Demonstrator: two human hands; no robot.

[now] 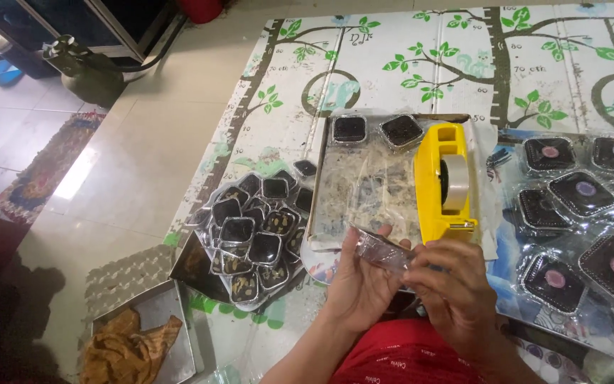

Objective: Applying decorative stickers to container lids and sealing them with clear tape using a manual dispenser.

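My left hand [361, 284] and my right hand [451, 288] together hold a small clear plastic container [381, 249] in front of me, fingers of both closed around its edges. Just beyond it stands a yellow tape dispenser [446, 182] with a roll of clear tape, resting on a flat tray [364, 186] covered in plastic film. Two small square cups of dark cake [376, 130] sit at the tray's far edge.
A pile of several open dark cake cups [256, 231] lies to the left. Several sealed cups with round stickers [583, 213] lie on the right. A metal tin with a brown cloth [133, 340] sits near left. A patterned play mat [406, 64] covers the floor.
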